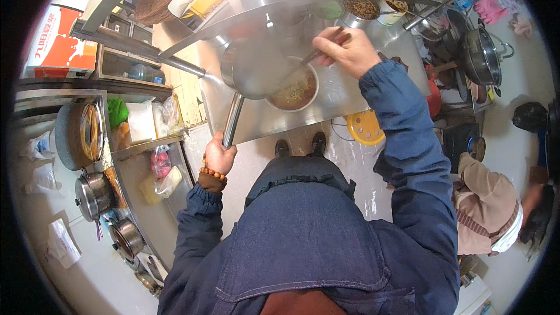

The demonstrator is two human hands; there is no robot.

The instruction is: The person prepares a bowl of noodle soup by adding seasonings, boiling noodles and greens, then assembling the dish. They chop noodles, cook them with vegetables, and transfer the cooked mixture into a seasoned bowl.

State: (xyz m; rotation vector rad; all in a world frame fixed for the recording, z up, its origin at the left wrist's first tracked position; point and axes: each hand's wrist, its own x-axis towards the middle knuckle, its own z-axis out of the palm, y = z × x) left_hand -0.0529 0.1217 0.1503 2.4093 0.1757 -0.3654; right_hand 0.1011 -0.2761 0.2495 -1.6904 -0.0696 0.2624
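Note:
My left hand (220, 154) grips the metal handle of a saucepan (229, 70), which is tilted over the left rim of a white bowl (316, 89). Steam veils the pan's inside. Noodles in brown broth (295, 89) lie in the bowl, which stands on a stainless steel table (258, 122). Above the bowl's upper right side, my right hand (348, 50) holds chopsticks (308, 59), pointing down left towards the pan and bowl. Their tips are blurred by steam.
A steel shelf (280, 2) spans the far side. Beneath it stand a container of chilli flakes (362, 8) and other tubs. A yellow stool (365, 127) is by the table's near edge. At right, a co-worker (485, 205) stands near a stove; a large pot (481, 57) sits further up.

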